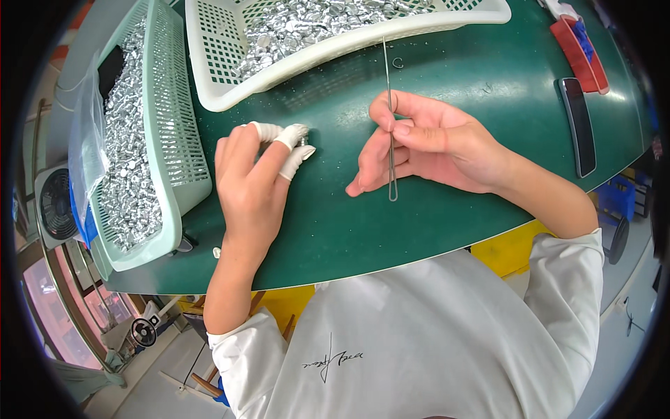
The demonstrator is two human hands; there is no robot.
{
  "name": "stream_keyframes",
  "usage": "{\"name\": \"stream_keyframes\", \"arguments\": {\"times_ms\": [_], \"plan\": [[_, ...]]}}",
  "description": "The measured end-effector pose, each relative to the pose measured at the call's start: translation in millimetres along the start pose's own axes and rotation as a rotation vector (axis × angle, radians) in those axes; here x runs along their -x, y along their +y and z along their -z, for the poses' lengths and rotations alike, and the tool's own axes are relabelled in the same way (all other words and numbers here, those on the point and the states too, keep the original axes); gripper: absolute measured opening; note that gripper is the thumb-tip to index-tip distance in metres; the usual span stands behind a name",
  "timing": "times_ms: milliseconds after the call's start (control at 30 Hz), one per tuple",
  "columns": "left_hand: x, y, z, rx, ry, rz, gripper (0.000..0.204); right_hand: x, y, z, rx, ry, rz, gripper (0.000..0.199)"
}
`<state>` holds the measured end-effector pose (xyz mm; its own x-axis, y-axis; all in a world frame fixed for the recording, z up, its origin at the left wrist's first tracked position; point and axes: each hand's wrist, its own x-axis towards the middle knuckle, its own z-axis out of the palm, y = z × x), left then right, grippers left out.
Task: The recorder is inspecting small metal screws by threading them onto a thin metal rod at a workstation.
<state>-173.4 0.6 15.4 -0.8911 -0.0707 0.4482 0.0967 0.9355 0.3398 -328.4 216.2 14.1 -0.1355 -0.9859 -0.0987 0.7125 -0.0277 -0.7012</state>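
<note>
White finger cots [292, 136] cover the thumb and fingertips of my left hand [252, 174], which is low over the green table. Those fingertips pinch a small silver metal part [303, 142]; most of it is hidden. Between the thumb and index finger of my right hand [440, 140] is a thin wire tool [392, 183], with a narrow loop at its near end and a long straight shaft pointing away from me. The other right fingers curve loosely beside it. A small curved metal bit [398, 63] lies near the tool's far end.
At left stands a pale green basket [174, 140] full of small silver metal parts. A white basket [209, 77] of larger-looking silver pieces is along the far side. To the right, a dark phone [578, 126] lies near a red container [579, 56] on the green table [335, 237].
</note>
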Motion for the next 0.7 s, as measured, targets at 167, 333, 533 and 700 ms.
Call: {"name": "stream_keyframes", "arguments": {"times_ms": [167,333,533,700], "plan": [[1.5,5.7,-0.1,0.229,0.069,0.138,0.033,1.2,-1.9,2.8,-0.008,-0.037,-0.026,0.023],[11.3,4.1,2.6,0.926,0.026,0.417,0.029,6.1,-6.1,-4.1,0.338,-0.05,-0.149,0.013],[14.6,7.3,-2.4,1.555,-0.138,0.604,0.033,16.0,2.0,-11.0,0.787,-0.083,-0.057,0.007],[19.0,5.5,-2.1,1.637,-0.134,0.551,0.034,14.6,6.7,-5.6,1.186,-0.209,0.398,0.013]]}}
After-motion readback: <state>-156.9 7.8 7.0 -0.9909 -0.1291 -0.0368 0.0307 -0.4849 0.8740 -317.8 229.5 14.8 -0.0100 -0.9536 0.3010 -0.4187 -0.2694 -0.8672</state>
